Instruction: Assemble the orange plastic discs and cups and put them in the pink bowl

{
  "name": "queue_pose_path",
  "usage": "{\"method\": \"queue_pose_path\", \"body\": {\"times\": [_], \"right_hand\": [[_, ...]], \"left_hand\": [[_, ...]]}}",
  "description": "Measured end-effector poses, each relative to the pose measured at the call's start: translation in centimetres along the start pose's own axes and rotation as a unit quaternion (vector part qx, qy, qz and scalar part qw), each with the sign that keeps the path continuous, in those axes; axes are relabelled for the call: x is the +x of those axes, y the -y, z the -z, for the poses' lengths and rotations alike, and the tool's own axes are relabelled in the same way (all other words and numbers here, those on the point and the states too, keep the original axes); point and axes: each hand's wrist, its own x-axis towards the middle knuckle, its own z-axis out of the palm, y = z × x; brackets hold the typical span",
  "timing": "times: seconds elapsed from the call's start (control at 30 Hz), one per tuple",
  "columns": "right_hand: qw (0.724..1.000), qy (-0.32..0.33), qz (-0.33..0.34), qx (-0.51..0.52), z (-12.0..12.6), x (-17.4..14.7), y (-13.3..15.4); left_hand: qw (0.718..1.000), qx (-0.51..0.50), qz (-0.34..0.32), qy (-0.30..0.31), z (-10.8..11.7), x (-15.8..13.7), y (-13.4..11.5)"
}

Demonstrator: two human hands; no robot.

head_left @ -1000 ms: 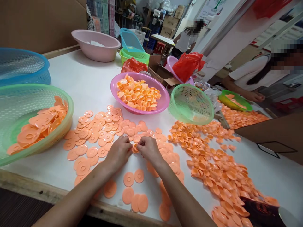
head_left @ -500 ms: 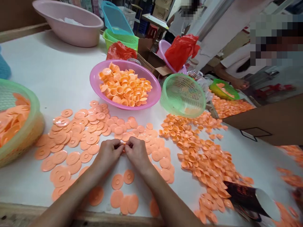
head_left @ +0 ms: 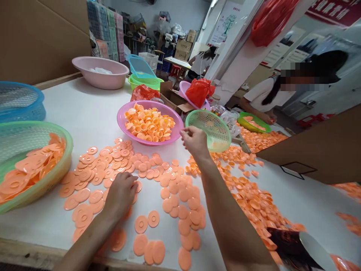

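Observation:
My left hand (head_left: 120, 192) is low over the table with its fingers curled down. An orange plastic disc (head_left: 138, 186) shows at its fingertips, partly covered by the hand. My right hand (head_left: 195, 141) is raised at the right rim of a pink basin (head_left: 122, 119), fingers bent and slightly apart, with no piece visible in them. A heap of small orange cup-like pieces (head_left: 150, 122) fills the basin's middle. Flat orange discs (head_left: 120, 154) with a ring in the centre lie spread around my left hand. Loose orange cup pieces (head_left: 251, 195) form a long pile right of my right forearm.
A green basket (head_left: 69, 154) of orange discs stands at left, with a blue basket (head_left: 22, 109) behind it. A green colander (head_left: 222, 130) sits beyond my right hand. Cardboard (head_left: 316, 150) borders the right side. A co-worker (head_left: 263, 94) stands at a green bowl (head_left: 255, 128).
My hands, earlier together at the middle, are now apart. The right moved forward to the basin's rim; the left moved slightly left and down. The view has tilted up.

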Motion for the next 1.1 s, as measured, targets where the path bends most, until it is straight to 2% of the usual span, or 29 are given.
{"method": "queue_pose_path", "body": {"times": [0.07,0.13,0.2,0.3,0.43,0.5,0.57,0.63,0.7,0.8,0.9,1.0,1.1], "right_hand": [[0.981,0.034,-0.021,-0.188,0.5,-0.5,-2.5],[0.953,0.090,-0.053,-0.285,0.1,-2.6,-5.7],[0.944,0.107,-0.072,-0.304,-0.6,-5.0,-8.5],[0.945,0.089,-0.084,-0.304,-0.8,-7.2,-11.2],[0.952,0.032,-0.111,-0.282,0.4,-7.6,-12.6],[0.971,0.007,-0.120,-0.209,1.0,-7.8,-12.1],[0.989,0.026,-0.132,-0.061,0.9,-8.6,-10.6],[0.980,0.092,-0.151,0.093,-0.2,-10.0,-8.3],[0.955,0.172,-0.168,0.174,-2.1,-11.5,-5.9],[0.936,0.246,-0.184,0.172,-5.7,-13.3,-3.3],[0.937,0.260,-0.185,0.143,-8.2,-14.1,-2.5],[0.946,0.248,-0.172,0.117,-9.1,-14.3,-2.5],[0.955,0.243,-0.146,0.087,-9.0,-14.2,-2.3]], "left_hand": [[0.999,0.033,-0.030,0.011,-0.6,-0.1,-0.4],[0.998,0.030,-0.043,0.031,-1.5,-0.3,-0.9],[0.997,-0.009,-0.060,0.046,-2.4,-0.5,-1.3],[0.992,-0.096,-0.074,0.037,-3.1,-0.8,-1.3],[0.995,-0.092,-0.022,0.010,-2.2,-0.7,-0.6],[0.997,-0.073,-0.006,0.037,-1.5,-0.7,-0.5],[0.996,-0.059,-0.010,0.072,-1.1,-0.7,-0.6],[0.995,-0.040,-0.023,0.090,-1.0,-0.7,-0.7],[0.995,-0.021,-0.032,0.088,-1.3,-0.8,-0.7],[0.996,-0.003,-0.043,0.081,-1.7,-0.9,-0.7],[0.995,0.010,-0.051,0.086,-1.9,-0.9,-0.8],[0.994,0.004,-0.048,0.102,-1.6,-0.7,-0.7],[0.989,-0.076,-0.011,0.122,-1.1,-0.2,-0.7]]}}
